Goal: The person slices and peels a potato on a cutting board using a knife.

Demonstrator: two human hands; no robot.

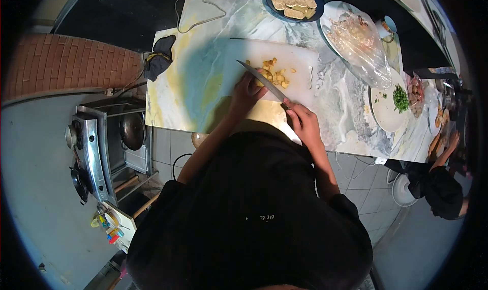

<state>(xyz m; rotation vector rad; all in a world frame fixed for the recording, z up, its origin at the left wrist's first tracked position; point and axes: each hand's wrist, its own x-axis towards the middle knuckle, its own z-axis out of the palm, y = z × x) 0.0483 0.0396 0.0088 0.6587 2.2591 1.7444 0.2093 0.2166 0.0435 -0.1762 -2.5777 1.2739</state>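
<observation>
My right hand (pixel 301 118) is wrapped round the handle of a long knife (pixel 268 85), whose blade points up and left over a white cutting board (pixel 300 58). Small yellow chopped pieces (pixel 278 77) lie scattered on the board under and beyond the blade. At the board's lower left, my left hand (pixel 247 90) is curled close beside the blade, with its fingers bent around something at the pieces' edge. What those fingers hold is too small and partly hidden to name.
A dark pan (pixel 294 16) of browned slices and a plastic-covered plate (pixel 327 31) stand at the back. Right of the board is a plate (pixel 385 118) with chopped greens (pixel 400 98). A dark cloth (pixel 159 61) lies at the left edge; another person (pixel 443 188) is far right.
</observation>
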